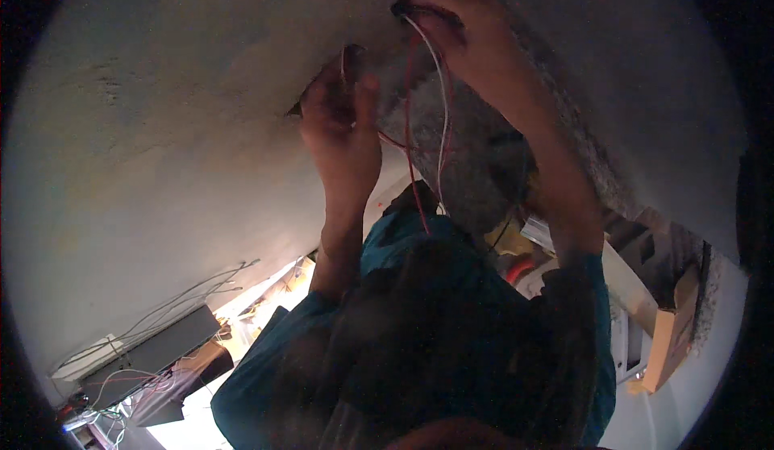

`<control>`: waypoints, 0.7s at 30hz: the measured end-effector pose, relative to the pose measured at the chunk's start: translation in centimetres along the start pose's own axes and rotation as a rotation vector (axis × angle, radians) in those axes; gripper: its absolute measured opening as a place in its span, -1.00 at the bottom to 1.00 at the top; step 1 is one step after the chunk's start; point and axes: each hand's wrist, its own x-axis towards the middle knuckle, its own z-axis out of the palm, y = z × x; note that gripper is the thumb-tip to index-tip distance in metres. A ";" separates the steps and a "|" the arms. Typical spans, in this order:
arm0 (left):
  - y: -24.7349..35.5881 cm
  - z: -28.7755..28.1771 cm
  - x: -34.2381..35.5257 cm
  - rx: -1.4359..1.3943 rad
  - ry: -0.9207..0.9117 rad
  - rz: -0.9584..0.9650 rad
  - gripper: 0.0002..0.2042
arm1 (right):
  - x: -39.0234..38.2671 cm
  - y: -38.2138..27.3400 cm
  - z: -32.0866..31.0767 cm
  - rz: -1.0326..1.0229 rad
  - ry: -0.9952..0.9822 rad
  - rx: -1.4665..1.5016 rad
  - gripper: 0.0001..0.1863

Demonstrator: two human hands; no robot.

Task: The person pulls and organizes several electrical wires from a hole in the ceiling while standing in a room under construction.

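Note:
My left hand (pixel 343 119) is raised at a dark opening (pixel 352 53) in the pale wall, its fingers curled in around thin wire. A light strand shows above those fingers, and a reddish wire (pixel 393 141) leaves the hand on its right side. Higher and to the right, my right hand (pixel 463 27) has its bent fingers at a second dark, square-edged opening (pixel 400 6). From its fingertips a white wire (pixel 443 95) and a red wire (pixel 409 111) hang in loops toward my chest. Shadow and blur hide the exact grip of both hands.
A rough grey strip of wall (pixel 476 127) lies between the smooth pale surfaces. Low on the left, a long dark box (pixel 149 353) sits beside tangled cables (pixel 113 406). An open cardboard box (pixel 672 341) and a white board (pixel 629 285) stand low on the right.

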 end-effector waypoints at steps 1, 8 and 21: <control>1.3 0.0 0.0 -0.037 -0.030 -0.117 -0.64 | -0.6 0.4 -0.7 -0.009 0.000 -0.007 -0.78; 0.9 -1.2 0.7 -0.009 -0.094 -0.219 -0.63 | -1.2 -0.3 -2.1 0.183 -0.123 -0.037 -0.76; 1.6 -0.8 0.5 -0.330 -0.096 -0.497 -0.54 | 0.1 0.7 0.7 0.192 -0.073 -0.171 -0.78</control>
